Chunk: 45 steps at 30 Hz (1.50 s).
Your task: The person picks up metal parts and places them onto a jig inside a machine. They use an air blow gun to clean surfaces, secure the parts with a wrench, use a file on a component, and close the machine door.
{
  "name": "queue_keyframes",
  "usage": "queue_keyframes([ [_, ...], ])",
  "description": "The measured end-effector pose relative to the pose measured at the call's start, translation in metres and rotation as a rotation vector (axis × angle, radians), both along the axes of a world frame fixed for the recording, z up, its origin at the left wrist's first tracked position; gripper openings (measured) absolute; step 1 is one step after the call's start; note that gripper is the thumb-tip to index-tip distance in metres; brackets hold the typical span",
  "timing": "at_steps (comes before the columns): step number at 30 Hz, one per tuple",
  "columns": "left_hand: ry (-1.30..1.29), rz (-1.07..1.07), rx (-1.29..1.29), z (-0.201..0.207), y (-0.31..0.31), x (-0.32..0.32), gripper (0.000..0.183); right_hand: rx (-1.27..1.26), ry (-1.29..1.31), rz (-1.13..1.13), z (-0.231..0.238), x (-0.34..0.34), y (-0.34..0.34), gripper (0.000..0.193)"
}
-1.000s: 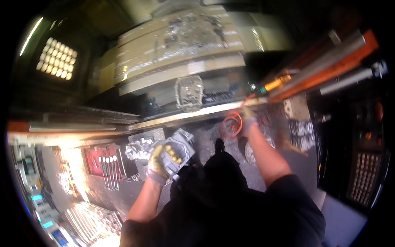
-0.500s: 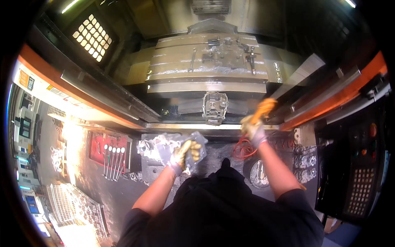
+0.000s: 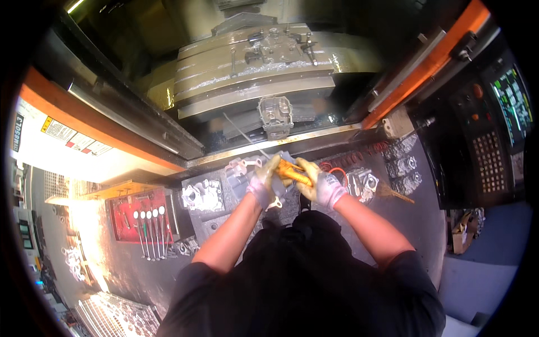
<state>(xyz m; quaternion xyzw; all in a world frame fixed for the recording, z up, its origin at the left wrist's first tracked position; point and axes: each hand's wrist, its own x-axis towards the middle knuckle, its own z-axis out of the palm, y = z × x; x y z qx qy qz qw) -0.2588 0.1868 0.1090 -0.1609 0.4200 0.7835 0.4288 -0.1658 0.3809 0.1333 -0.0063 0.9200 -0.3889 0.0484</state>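
In front of my body, my gloved right hand (image 3: 319, 184) is wrapped round the back of an orange air blow gun (image 3: 295, 173). A long thin nozzle (image 3: 241, 132) points from it toward the machine at the upper left. My gloved left hand (image 3: 265, 178) closes at the gun's front end, where the nozzle starts; its inner fingers are partly hidden. Beneath both hands is a grey metal casting (image 3: 238, 178) with pale ring-shaped tabs, largely covered by the gloves. A red hose (image 3: 337, 170) shows beside my right hand.
A machined housing (image 3: 276, 115) stands at the machine's front opening, before the slotted bed (image 3: 196, 87). A red tray (image 3: 123, 216) with several gauges lies left. More castings (image 3: 203, 195) sit on the bench, others (image 3: 404, 165) at right. A brush (image 3: 396, 194) and control panel (image 3: 488, 140) are right.
My right hand has brought the orange air blow gun leftward and down to the left hand. The left hand has shifted from lying over the casting to the gun's front. The view has turned right.
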Motion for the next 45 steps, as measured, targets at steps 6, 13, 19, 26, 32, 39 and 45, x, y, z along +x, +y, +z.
queue_keyframes([
  [6,-0.024,-0.018,-0.020,-0.011,-0.067,0.030,0.050,-0.131,-0.014,-0.450,-0.056,-0.041,0.077,0.066],
  [13,-0.305,0.289,-0.111,-0.084,-0.170,0.084,0.037,-0.188,-0.016,-0.505,-0.029,-0.111,0.058,0.065],
  [19,-0.353,0.568,-0.451,-0.155,-0.269,0.165,0.037,-0.265,0.149,-0.636,-0.101,-0.116,0.142,0.044],
  [26,-0.435,0.597,-0.587,-0.163,-0.327,0.215,0.049,-0.301,0.216,-0.549,-0.096,-0.126,0.161,0.048],
  [32,-0.425,0.838,-0.465,-0.191,-0.353,0.245,0.049,-0.503,-0.166,-0.749,-0.042,-0.198,0.159,0.054],
  [39,-0.394,1.084,-0.419,-0.211,-0.332,0.246,0.043,-0.601,-0.243,-0.682,-0.026,-0.284,0.186,0.050],
  [45,-0.365,1.232,-0.438,-0.193,-0.314,0.256,0.046,-0.688,-0.277,-0.529,-0.028,-0.352,0.217,0.051],
])
